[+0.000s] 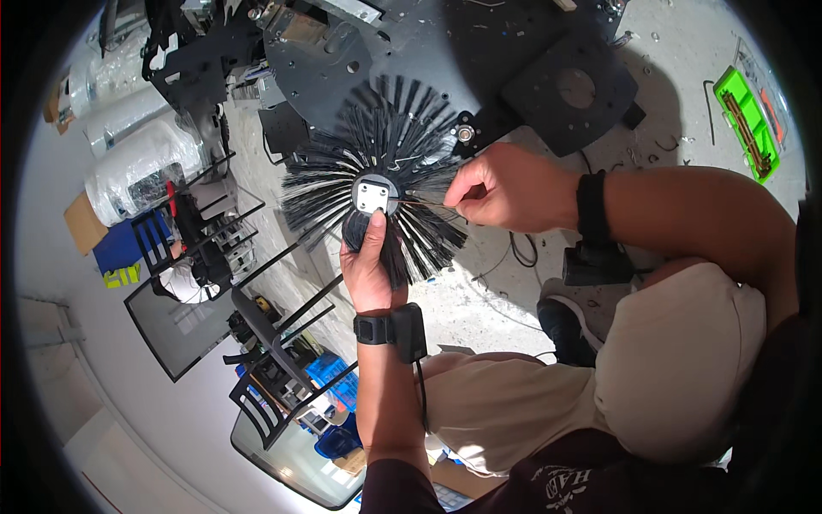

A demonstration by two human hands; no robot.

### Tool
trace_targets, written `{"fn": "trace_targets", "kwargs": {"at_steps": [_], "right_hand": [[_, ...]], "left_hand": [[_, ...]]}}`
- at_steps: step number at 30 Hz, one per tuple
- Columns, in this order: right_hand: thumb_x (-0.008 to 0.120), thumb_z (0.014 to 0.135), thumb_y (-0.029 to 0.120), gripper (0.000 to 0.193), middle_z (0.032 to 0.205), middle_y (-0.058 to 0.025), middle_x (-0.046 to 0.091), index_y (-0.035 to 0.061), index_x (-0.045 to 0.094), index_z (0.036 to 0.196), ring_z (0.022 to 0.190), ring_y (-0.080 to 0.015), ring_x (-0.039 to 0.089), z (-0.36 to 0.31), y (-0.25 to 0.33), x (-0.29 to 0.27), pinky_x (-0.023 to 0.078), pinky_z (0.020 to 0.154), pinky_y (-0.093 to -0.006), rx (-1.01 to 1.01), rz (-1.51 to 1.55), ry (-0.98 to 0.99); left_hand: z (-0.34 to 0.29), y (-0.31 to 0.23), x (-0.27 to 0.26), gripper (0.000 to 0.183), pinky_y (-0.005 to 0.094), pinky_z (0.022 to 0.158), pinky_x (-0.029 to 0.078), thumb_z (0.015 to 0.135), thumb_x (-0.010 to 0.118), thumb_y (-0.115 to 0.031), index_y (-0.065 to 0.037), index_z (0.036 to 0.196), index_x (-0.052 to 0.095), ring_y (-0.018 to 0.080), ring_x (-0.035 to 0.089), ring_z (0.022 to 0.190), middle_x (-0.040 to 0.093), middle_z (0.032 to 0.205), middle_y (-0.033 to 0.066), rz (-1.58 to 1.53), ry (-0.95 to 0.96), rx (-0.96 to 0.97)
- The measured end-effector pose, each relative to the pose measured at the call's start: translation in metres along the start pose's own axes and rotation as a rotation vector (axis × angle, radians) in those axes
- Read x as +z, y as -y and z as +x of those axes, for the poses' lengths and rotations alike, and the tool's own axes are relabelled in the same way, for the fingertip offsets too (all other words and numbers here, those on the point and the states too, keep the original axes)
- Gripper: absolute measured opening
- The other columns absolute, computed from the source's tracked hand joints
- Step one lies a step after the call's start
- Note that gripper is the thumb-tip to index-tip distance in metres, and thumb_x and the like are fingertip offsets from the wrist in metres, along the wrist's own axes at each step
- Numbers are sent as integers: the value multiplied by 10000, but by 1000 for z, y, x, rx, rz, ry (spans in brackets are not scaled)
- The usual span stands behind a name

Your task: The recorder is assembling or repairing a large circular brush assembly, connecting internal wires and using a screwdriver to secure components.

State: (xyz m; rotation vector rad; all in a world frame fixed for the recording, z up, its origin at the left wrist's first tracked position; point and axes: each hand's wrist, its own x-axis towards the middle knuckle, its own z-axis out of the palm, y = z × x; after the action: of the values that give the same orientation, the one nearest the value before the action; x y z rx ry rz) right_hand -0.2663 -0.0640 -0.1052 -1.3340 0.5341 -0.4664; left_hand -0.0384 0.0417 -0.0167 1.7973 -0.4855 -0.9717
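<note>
A round brush (pixel 321 184) with long black bristles fanning out from its hub is in front of me. At its centre sits a white square plate (pixel 372 196) with dark screw holes or screws near its corners. My left hand (pixel 366 265) grips the brush from below, thumb pressed by the plate's lower edge and fingers partly hidden among the bristles. In a pinch, my right hand (pixel 505 190) holds a thin hex key (pixel 421 203) to the right of the hub. The key's far end reaches the plate's right edge; whether it sits in a screw cannot be made out.
Behind the brush lies a large black plate assembly (pixel 565 94) with a round hole. An open green case (pixel 747 124) of tools rests on the floor at far right. Black chairs (pixel 257 313) and bubble-wrapped rolls (pixel 141 163) are at left. My shoe (pixel 565 330) is below right.
</note>
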Motion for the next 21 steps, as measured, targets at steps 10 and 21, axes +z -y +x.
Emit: {"fn": "trace_targets", "kwargs": {"at_steps": [10,21], "right_hand": [[618,823,85,108,689,-187,600,-4,658,777,618,-360,577,6,-6,1,470,631,-424,-139,-74,-71],[680,931,65,131,815,-122,733,-22,769,972,734,-207,709,7,-7,8,560,715,-341,87,305,2]], "left_hand": [[3,-4,4,323,300,815,594,960,809,-97,-32,1252,686,184,730,911,762,1102,84,5,11,6],[2,-4,9,378,315,856,589,965,802,-105,-41,1308,658,190,719,976,747,1163,79,-40,3,-5]]}}
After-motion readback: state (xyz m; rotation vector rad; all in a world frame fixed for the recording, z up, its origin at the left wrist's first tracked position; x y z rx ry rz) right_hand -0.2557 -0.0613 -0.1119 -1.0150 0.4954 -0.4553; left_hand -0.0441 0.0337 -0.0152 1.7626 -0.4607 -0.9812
